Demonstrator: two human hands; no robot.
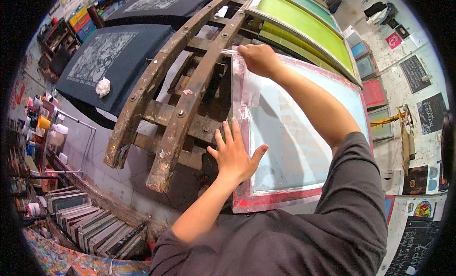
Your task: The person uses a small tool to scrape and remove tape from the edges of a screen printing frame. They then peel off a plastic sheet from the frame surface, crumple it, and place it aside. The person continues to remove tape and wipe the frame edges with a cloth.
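A silk-screen frame [244, 201] with a red, tape-covered border and a pale blue mesh lies in front of me. My left hand [236, 155] is open, fingers spread, resting against the left edge of this frame. At the frame's far left corner, my right hand [260, 60] is closed. A thin whitish strip [229, 52], perhaps tape, sticks out from its fingers to the left; the rest is hidden in the grip. Beyond the right hand sits another screen frame [299, 20] with yellow-green mesh.
Left of the frame runs a worn wooden rack [183, 102] with bolted rails. Dark printed shirts [137, 48] lie stretched on boards further left, one bearing a crumpled white wad [103, 87]. Several screens [102, 226] stand at lower left; more lean along the right wall.
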